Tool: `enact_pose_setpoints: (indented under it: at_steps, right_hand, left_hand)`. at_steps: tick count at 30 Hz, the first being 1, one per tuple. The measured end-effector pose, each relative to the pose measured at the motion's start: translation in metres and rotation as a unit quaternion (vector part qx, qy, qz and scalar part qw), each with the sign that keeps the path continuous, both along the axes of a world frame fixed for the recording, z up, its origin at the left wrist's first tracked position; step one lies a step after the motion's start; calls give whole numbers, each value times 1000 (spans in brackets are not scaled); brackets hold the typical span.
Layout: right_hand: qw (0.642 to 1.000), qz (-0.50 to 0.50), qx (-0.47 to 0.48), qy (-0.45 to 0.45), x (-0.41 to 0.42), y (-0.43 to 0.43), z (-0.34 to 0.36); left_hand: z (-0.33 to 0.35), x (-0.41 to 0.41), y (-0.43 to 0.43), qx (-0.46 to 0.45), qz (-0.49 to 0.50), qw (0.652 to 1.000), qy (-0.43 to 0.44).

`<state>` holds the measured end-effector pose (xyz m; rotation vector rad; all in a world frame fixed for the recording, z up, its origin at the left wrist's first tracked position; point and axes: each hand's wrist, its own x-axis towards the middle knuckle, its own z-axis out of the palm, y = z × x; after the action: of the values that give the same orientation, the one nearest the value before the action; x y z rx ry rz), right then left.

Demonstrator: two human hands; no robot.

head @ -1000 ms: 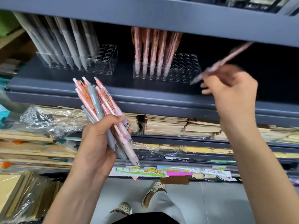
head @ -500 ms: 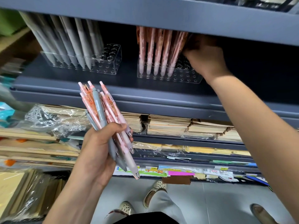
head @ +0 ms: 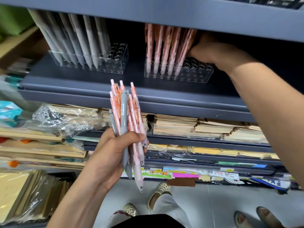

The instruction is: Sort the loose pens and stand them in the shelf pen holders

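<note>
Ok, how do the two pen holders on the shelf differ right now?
The left holder carries grey pens; the right holder carries pink pens. The right hand reaches in beside the right holder's pens; no hand is at the left holder. Both are clear blocks of holes, filled from the left, empty holes at the right.

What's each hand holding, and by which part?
Left hand grips a bundle of pink and grey pens around their lower barrels, tips down. Right hand reaches behind the pink pens standing in the clear holder; whether it holds one cannot be told.
</note>
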<state>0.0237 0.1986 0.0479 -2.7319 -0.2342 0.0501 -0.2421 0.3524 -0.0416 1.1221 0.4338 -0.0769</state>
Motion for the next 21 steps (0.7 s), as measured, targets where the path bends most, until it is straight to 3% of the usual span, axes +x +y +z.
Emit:
enact_pose_setpoints:
  at_steps: [4,7,9,11,14,18,21]
  right_hand:
    - [990,-1,127,55,-10,-16,2]
    - [978,-65,193,-35,-33,-33,-1]
    - [936,-69,339,-66,-71,-37,-9]
    - [914,21,403,37,-118,-34,-25]
    - [903,135,368,178,-163,-23,-48]
    - [871,122,427,210,-172,-26,-59]
    - [826,104,497,244,-172,-35,-59]
  left_hand:
    - [-1,-1,-1,5,-23,1000,-12]
    - [-4,-2,-1,17,-37,999,-19]
    - [-6,-2,-2,27,-48,998,-32]
    - [-7,-1,-6,30,-69,996,-43]
    - [-8,2,-14,24,-98,994,-43]
    - [-11,4,-19,28,-116,992,-50]
    - [-14,7,-22,29,-113,992,-49]
